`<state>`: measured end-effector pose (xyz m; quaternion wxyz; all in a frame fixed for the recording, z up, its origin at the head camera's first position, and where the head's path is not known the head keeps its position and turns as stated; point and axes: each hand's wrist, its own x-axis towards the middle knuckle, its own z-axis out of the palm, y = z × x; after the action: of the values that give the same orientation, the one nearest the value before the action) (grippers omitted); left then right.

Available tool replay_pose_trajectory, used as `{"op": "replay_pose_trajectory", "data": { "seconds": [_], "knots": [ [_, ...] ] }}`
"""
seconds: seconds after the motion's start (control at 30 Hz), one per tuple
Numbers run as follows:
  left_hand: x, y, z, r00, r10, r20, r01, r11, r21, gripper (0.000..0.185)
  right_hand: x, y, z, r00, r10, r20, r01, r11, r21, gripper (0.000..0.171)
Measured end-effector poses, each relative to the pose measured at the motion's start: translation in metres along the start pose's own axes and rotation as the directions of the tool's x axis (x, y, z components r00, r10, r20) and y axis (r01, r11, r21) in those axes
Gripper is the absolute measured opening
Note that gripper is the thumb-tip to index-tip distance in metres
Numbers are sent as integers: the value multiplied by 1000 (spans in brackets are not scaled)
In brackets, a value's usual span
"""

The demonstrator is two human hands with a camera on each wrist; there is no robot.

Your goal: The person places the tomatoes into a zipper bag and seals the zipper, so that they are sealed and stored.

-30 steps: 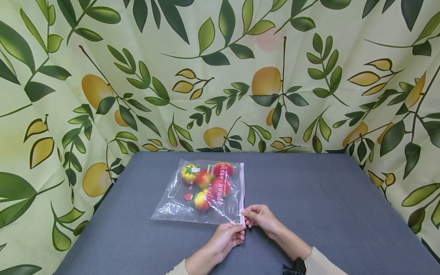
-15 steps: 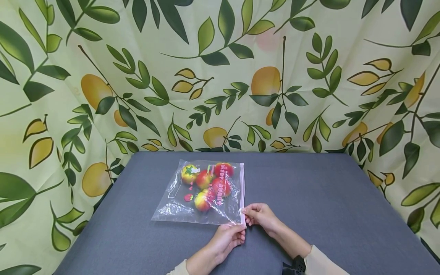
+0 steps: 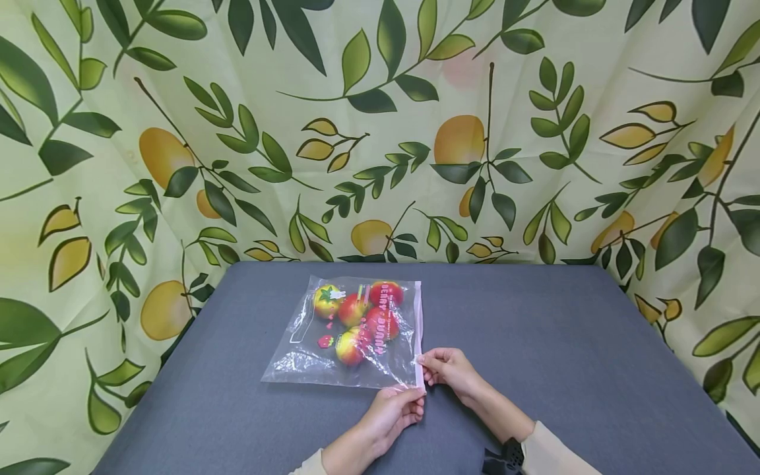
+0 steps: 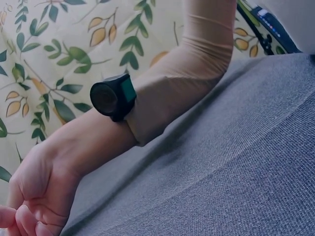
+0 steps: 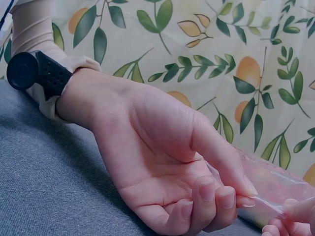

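Observation:
A clear zip bag (image 3: 297, 366) lies on the table with pink lettering and several round red-and-yellow fruits (image 3: 351, 309) inside. One fruit shows a green leafy top. Its pale pink zip strip (image 3: 419, 323) runs along the right side. My left hand (image 3: 392, 412) pinches the strip's near corner between thumb and fingers. Just beyond it, my right hand (image 3: 452, 373) pinches the same strip. The right wrist view shows the left hand (image 5: 167, 147) gripping the bag's edge, with fingertips of the right hand at the right border. In the left wrist view, the right hand (image 4: 47, 187) is partly cut off.
The dark grey table (image 3: 534, 330) extends around the bag and hands. Behind it hangs a leaf-and-fruit patterned cloth (image 3: 392, 132), also along both sides. A black device (image 3: 505, 456) is strapped to the right wrist.
My right hand has slid slightly along the strip, away from the body. The left hand keeps nearly the same place at the corner. The bag and fruits lie as before.

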<state>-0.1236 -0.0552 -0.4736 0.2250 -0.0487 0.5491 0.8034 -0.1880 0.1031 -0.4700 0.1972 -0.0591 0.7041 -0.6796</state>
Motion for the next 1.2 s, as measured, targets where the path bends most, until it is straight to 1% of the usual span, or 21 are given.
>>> {"op": "replay_pose_trajectory", "data": {
  "seconds": [0.57, 1.07, 1.2],
  "knots": [
    [-1, 0, 0, 1000, -4, 7, 4, 1000, -3, 15, 4, -1, 1, 1000, -7, -23, 7, 1000, 6, 16],
    [-1, 0, 0, 1000, -15, 0, 15, 1000, 4, 14, 12, -4, 1, 995, 6, -96, -6, 1000, 2, 19],
    [-1, 0, 0, 1000, -18, -3, 18, 1000, 3, 14, 15, -4, 1, 995, 3, -103, -4, 1000, -5, 22]
  ]
}}
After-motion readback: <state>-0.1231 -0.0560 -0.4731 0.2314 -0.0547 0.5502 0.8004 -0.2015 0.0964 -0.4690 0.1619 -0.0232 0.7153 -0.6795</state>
